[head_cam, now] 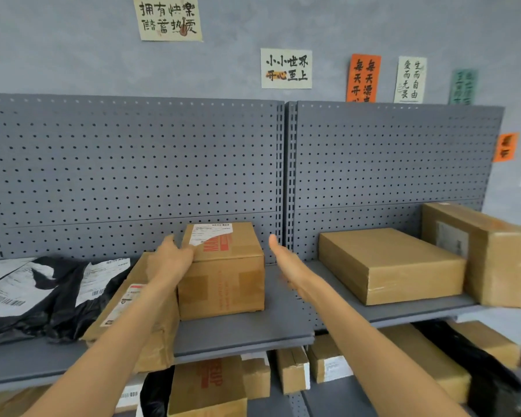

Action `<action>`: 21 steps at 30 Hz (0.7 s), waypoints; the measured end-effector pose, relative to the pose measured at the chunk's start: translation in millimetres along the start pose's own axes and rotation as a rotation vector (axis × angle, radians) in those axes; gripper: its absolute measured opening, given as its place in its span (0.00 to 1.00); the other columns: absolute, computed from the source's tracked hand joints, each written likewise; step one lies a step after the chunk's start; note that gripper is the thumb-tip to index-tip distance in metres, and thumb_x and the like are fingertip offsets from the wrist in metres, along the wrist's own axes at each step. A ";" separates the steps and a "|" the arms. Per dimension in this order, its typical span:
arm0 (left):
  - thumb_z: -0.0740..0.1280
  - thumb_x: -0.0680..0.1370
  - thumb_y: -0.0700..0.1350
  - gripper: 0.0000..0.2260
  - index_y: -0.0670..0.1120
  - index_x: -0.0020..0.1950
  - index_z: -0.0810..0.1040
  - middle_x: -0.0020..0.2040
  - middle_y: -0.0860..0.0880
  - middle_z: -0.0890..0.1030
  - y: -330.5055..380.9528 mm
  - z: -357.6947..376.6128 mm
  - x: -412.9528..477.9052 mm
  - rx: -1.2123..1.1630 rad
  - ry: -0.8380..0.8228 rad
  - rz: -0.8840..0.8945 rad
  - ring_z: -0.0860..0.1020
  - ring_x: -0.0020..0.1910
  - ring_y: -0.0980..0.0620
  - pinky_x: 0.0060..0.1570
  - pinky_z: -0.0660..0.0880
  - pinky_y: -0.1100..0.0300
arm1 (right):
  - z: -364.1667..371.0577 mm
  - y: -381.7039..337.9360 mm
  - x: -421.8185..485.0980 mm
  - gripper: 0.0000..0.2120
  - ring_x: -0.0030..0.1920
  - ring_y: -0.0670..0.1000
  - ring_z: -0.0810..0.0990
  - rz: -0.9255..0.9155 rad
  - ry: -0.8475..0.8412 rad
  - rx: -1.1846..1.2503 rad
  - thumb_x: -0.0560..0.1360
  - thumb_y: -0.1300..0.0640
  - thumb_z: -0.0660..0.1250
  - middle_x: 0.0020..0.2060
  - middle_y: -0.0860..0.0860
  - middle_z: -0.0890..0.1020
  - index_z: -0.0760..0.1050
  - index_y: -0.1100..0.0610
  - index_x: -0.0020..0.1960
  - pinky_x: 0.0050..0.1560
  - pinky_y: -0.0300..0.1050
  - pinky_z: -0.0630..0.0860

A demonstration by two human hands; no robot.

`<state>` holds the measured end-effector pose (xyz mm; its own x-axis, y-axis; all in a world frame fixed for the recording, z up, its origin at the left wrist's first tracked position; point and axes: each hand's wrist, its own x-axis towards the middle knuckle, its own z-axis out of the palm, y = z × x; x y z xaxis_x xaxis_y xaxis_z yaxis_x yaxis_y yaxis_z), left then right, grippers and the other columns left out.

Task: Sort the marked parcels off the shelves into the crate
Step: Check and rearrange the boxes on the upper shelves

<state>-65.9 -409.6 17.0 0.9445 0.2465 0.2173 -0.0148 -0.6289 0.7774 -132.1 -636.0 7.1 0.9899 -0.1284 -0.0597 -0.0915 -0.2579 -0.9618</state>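
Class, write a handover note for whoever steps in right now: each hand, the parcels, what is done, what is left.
Left hand open, fingers touching the small box at its top left edge, on the upper shelf.
Right hand open, just right of that box, not touching.
Flat box further right, black bags at left, more parcels below. Crate not in view.
Done: nothing lifted yet.
Left: probably grip the small box on both sides and lift it off.
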 end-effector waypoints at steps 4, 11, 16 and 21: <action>0.62 0.78 0.53 0.23 0.47 0.72 0.67 0.68 0.42 0.73 47.5 17.9 -32.7 -0.062 0.140 0.255 0.65 0.69 0.38 0.64 0.68 0.44 | -58.2 0.3 -24.3 0.35 0.74 0.54 0.63 -0.136 0.232 -0.190 0.77 0.35 0.56 0.75 0.51 0.65 0.60 0.55 0.76 0.73 0.54 0.60; 0.65 0.78 0.55 0.25 0.51 0.73 0.66 0.73 0.50 0.68 130.0 114.6 -122.1 -0.189 -0.371 0.486 0.69 0.69 0.47 0.64 0.67 0.51 | -192.7 43.5 -60.2 0.28 0.71 0.57 0.67 -0.119 0.537 -0.405 0.77 0.49 0.66 0.71 0.55 0.71 0.65 0.57 0.74 0.69 0.52 0.66; 0.69 0.74 0.56 0.33 0.55 0.75 0.59 0.76 0.50 0.62 155.3 190.2 -156.0 -0.242 -0.542 0.435 0.63 0.73 0.47 0.64 0.66 0.53 | -268.2 86.0 -62.9 0.30 0.72 0.60 0.65 -0.104 0.538 -0.754 0.76 0.46 0.67 0.70 0.58 0.70 0.65 0.57 0.74 0.71 0.54 0.63; 0.74 0.67 0.61 0.39 0.57 0.74 0.61 0.77 0.48 0.60 163.2 244.8 -169.8 -0.249 -0.531 0.354 0.57 0.75 0.46 0.70 0.62 0.43 | -308.8 117.5 -47.8 0.24 0.73 0.60 0.60 -0.177 0.464 -0.962 0.76 0.46 0.66 0.71 0.57 0.69 0.70 0.52 0.69 0.71 0.56 0.60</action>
<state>-148.4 -734.6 -37.5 0.9008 -0.3780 0.2138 -0.3675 -0.4009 0.8392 -223.6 -955.9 -20.5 0.8786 -0.3131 0.3606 -0.1978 -0.9259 -0.3220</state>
